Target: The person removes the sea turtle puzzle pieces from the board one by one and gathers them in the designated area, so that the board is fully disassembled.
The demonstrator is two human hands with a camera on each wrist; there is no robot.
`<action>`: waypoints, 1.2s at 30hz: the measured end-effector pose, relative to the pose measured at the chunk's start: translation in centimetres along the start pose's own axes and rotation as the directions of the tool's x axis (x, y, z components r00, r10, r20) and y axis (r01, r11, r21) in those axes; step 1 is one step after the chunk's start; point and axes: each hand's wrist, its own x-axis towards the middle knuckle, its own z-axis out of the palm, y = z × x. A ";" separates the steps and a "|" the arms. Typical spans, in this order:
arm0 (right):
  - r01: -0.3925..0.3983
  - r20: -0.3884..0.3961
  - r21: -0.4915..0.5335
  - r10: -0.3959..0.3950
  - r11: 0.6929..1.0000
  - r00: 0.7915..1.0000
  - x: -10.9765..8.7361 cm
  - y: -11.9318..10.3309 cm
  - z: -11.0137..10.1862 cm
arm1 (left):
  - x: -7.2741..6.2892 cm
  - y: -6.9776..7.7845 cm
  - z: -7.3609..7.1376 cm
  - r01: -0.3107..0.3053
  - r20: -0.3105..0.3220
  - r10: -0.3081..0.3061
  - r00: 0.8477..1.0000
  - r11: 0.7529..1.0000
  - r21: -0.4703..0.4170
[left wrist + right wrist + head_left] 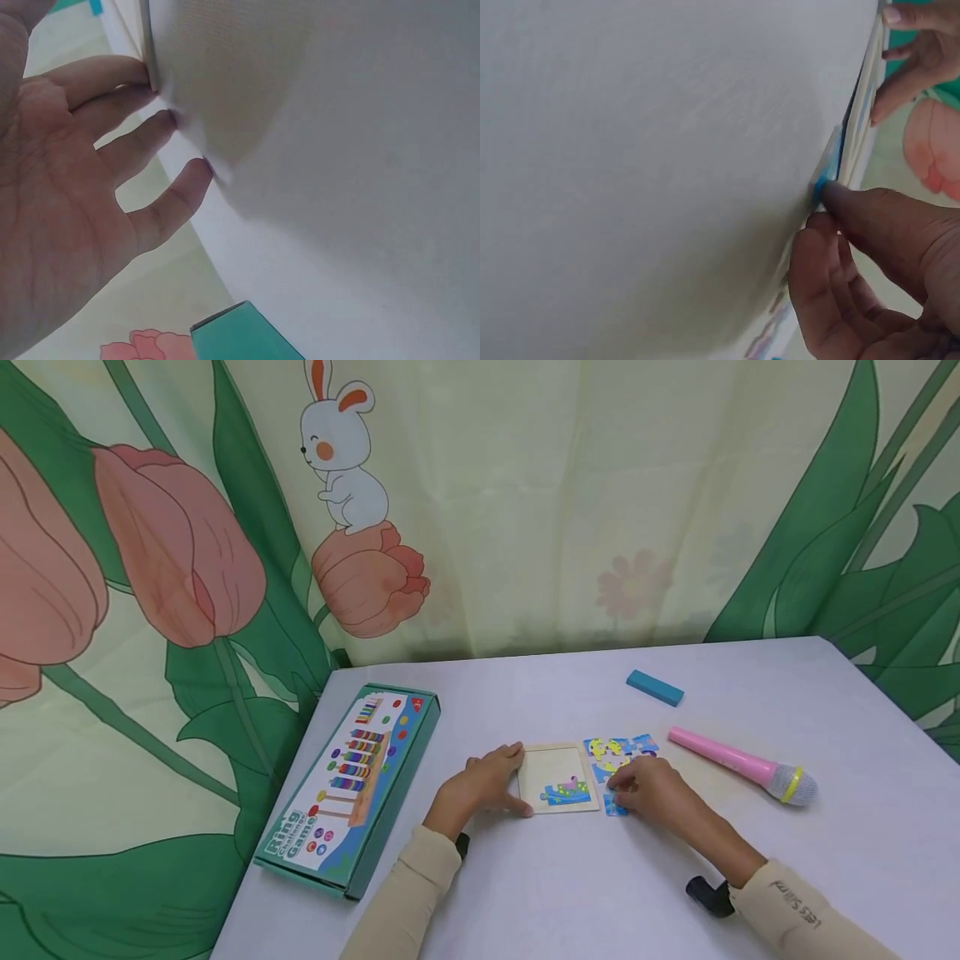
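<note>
A square wooden puzzle tray (pixel 553 748) lies on the table, with several joined pieces (pixel 567 791) in its lower right part. My left hand (pixel 483 782) rests at the tray's left side, thumb by the near corner and fingertips by the far one. Its fingers are spread and fairly straight in the left wrist view. Just right of the tray, my right hand (pixel 654 789) pinches a small blue puzzle piece (pixel 615 806) low at the table, thumb tip against it in the right wrist view. More blue and yellow pieces (pixel 609 749) lie beyond that hand, which partly covers them.
At left lies a green-edged game box (pixel 352 777). A pink toy microphone (pixel 723 756) is to the right of the loose pieces, and a blue block (pixel 655 687) lies farther back. Behind the white table (pixel 540 893) hangs a printed curtain (pixel 525 510).
</note>
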 end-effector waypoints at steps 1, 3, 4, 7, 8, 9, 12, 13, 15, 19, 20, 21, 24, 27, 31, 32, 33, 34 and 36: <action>0.024 -0.010 -0.031 -0.024 0.999 1.000 0.1 -0.3 0.1 | 0.0 0.0 0.0 0.002 0.000 -0.002 1.000 1.000 -0.003; 0.059 -0.026 -0.078 -0.061 0.995 0.998 0.3 -1.0 0.3 | 0.0 0.0 0.0 0.004 0.000 -0.004 1.000 1.000 -0.009; 0.073 -0.027 -0.084 -0.076 0.994 0.997 0.4 -1.3 0.5 | 0.0 0.0 0.0 0.004 0.000 -0.004 1.000 1.000 -0.009; 0.117 -0.020 -0.070 -0.119 0.991 0.993 1.1 -2.5 1.1 | 0.0 0.0 0.0 0.002 0.001 -0.002 1.000 1.000 0.002; 0.129 -0.010 -0.054 -0.130 0.990 0.991 1.4 -2.9 1.4 | 0.0 0.0 0.0 0.001 0.002 -0.001 1.000 1.000 0.006; 0.142 -0.001 -0.040 -0.142 0.989 0.990 1.7 -3.2 1.6 | 0.0 0.0 0.0 0.000 0.003 0.000 1.000 1.000 0.012; 0.171 0.027 -0.039 -0.170 0.984 0.985 2.4 -3.8 2.3 | 0.1 0.1 0.0 0.000 0.007 0.000 1.000 1.000 0.017; 0.175 0.033 -0.049 -0.174 0.983 0.984 2.6 -3.9 2.6 | 0.2 0.1 0.0 -0.003 0.008 0.003 1.000 1.000 0.018; 0.170 0.037 -0.073 -0.168 0.983 0.985 2.7 -4.0 2.9 | 0.2 0.2 0.0 -0.009 0.011 0.008 1.000 1.000 0.022; 0.154 0.027 -0.100 -0.152 0.983 0.988 2.5 -4.3 3.4 | 0.2 0.2 0.0 -0.008 0.010 0.007 1.000 0.999 0.032; 0.146 0.020 -0.096 -0.145 0.985 0.989 2.5 -4.4 3.5 | 0.2 0.2 0.0 -0.002 0.010 0.002 1.000 0.999 0.032; 0.142 0.013 -0.094 -0.142 0.985 0.990 2.5 -4.4 3.5 | 0.2 0.2 0.0 0.002 0.011 -0.002 1.000 1.000 0.031; 0.133 -0.010 -0.084 -0.134 0.988 0.991 2.5 -4.6 3.6 | 0.1 0.3 -0.2 0.009 0.012 -0.009 1.000 1.000 0.025; 0.138 -0.022 -0.038 -0.139 0.990 0.990 2.4 -4.6 3.5 | 0.2 0.3 -0.2 0.011 0.016 -0.011 1.000 1.000 0.020; 0.141 -0.014 0.094 -0.140 0.986 0.990 2.1 -4.3 2.8 | 0.2 0.3 -0.1 0.023 0.020 -0.023 1.000 0.999 0.022; 0.139 -0.021 0.122 -0.138 0.983 0.990 2.1 -4.0 2.4 | 0.2 0.3 -0.1 0.025 0.021 -0.025 0.999 0.999 0.023; 0.136 -0.030 0.147 -0.133 0.980 0.991 2.0 -3.8 2.0 | 0.2 0.3 -0.1 0.025 0.023 -0.026 0.999 0.999 0.024; 0.134 -0.041 0.163 -0.129 0.978 0.991 2.0 -3.4 1.5 | 0.2 0.3 -0.1 0.024 0.021 -0.024 0.999 0.999 0.027; 0.129 -0.065 0.178 -0.119 0.975 0.991 1.8 -2.4 0.2 | 0.1 0.4 -0.1 0.020 0.021 -0.020 1.000 0.999 0.031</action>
